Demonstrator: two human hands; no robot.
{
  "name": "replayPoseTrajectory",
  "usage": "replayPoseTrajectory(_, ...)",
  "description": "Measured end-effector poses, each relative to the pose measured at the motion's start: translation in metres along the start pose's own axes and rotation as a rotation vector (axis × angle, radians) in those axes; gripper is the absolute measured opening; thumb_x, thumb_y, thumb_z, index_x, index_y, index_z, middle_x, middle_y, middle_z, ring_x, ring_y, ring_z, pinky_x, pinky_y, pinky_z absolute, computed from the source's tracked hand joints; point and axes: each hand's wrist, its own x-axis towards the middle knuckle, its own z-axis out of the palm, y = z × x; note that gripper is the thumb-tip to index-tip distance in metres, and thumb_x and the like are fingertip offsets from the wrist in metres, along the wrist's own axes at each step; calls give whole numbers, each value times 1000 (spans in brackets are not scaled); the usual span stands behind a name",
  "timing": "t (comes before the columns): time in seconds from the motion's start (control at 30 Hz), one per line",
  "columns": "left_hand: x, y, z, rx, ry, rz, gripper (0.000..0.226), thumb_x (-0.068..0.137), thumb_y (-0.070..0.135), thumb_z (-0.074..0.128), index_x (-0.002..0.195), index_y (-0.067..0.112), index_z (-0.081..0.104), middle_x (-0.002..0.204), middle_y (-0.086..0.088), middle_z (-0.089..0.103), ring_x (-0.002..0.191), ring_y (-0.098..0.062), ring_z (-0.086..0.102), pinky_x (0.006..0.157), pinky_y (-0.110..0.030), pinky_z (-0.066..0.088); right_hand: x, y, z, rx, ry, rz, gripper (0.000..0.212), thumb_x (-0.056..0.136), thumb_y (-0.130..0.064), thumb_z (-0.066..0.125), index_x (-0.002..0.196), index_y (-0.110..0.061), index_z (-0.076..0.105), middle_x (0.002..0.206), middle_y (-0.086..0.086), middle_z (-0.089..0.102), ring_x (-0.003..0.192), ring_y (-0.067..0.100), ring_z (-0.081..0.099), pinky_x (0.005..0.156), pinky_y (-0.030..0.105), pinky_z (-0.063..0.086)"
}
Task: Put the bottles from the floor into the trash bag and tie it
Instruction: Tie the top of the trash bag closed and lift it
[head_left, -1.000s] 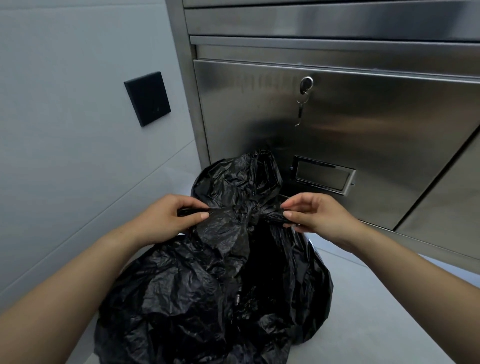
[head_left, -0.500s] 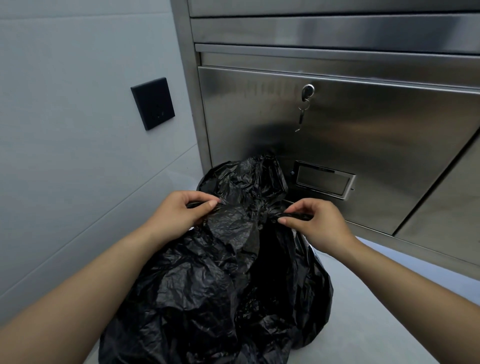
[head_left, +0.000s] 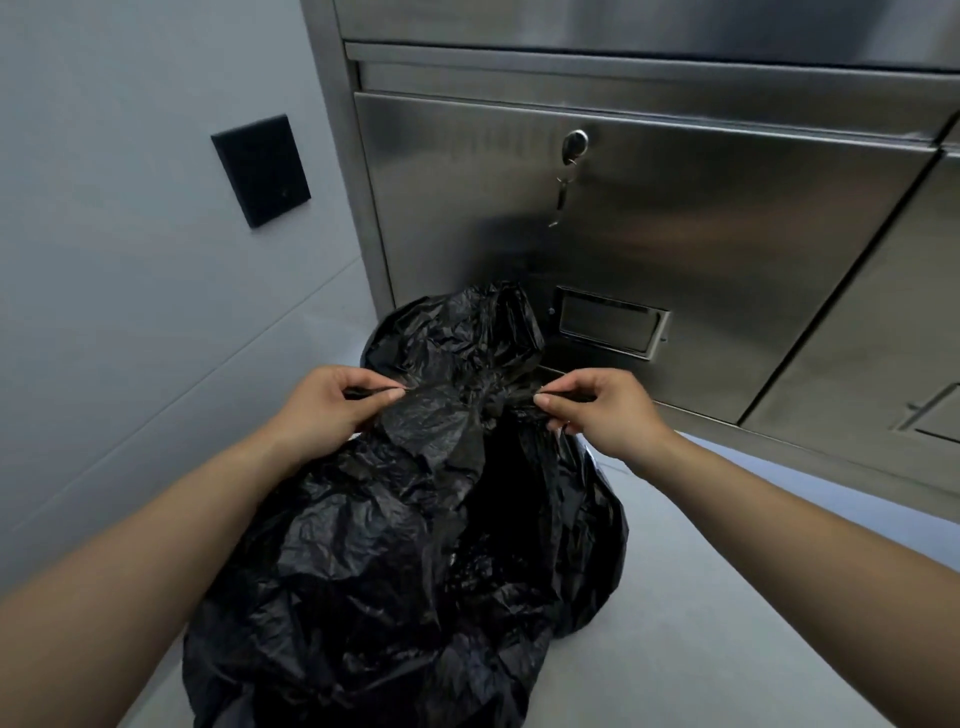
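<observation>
On the left wall: a black square plate (head_left: 261, 170) is sitting flat against grey tile.
Left hand (head_left: 332, 410): is pinching one twisted strand of the bag's neck between thumb and forefinger.
Trash bag (head_left: 405, 571): is standing bulging on the grey floor (head_left: 727, 597), its neck bunching between both hands.
Right hand (head_left: 602, 415): is pinching the opposite strand likewise.
Steel cabinet (head_left: 727, 234): is standing just behind the bag, a key (head_left: 562, 192) hanging from its lock (head_left: 575, 143).

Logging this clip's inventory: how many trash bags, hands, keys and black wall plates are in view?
Trash bag: 1
Hands: 2, left hand, right hand
Key: 1
Black wall plate: 1
Total: 5
</observation>
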Motion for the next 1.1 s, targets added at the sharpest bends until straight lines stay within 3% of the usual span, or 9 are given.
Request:
replayPoseTrajectory(0.1,-3,-2,-13,-9,21,-12,13,85,9,63,77,17,69,52,16,68,51,7,60,53,-5,45,-3,4,-5,50,-36,77,4,81,-10,70,79,-12,69,59,-6,68,49,3,62,48,12,45)
replayPoseTrajectory(0.2,-6,-9,-31,-69,88,-46,11,85,7,63,79,13,70,62,4,70,51,4,61,52,-7,48,-3,10,-24,86,6,132,5,82,-7,68,86,-4,67,60,1,65,48,5,58,47,11,42)
replayPoseTrajectory(0.3,-8,-14,-44,-88,135,-85,9,85,10,63,81,13,71,58,8,71,52,2,62,52,-9,49,-3,14,-37,117,46,146,2,83,-7,66,81,-7,67,68,8,63,46,3,56,47,11,42)
replayPoseTrajectory(0.47,-6,-8,-45,-227,58,-143,11,88,17,60,86,13,70,69,4,72,58,-2,65,53,-11,50,-6,11,-28,251,-22,134,4,85,-10,64,86,-10,68,75,5,67,57,2,62,49,11,45)
replayPoseTrajectory(0.67,-1,12,-37,-169,54,-51,23,94,23,51,77,19,67,61,12,68,56,0,59,55,-9,47,-5,-10,-13,309,-143,70,10,89,-11,59,81,-16,60,76,1,60,62,5,64,56,18,52)
replayPoseTrajectory(0.87,1,28,-24,-240,13,-51,17,93,23,52,89,19,69,90,4,75,84,-9,65,77,-21,48,-2,-26,6,425,-62,15,10,91,-7,54,85,-12,59,81,1,55,68,3,59,59,16,52)
replayPoseTrajectory(1.0,1,38,-23,-99,-9,-11,20,86,24,64,105,21,67,107,0,71,99,-14,65,92,-29,48,-3,-34,16,387,-68,-54,19,95,-9,48,103,-14,64,103,-1,53,89,2,55,63,15,52)
replayPoseTrajectory(1.1,1,35,-16,-85,33,-61,23,88,16,61,111,15,65,105,-7,70,88,-14,65,79,-19,49,-4,-36,19,302,-100,-40,24,99,-14,42,102,-15,66,106,3,56,90,2,57,64,16,52)
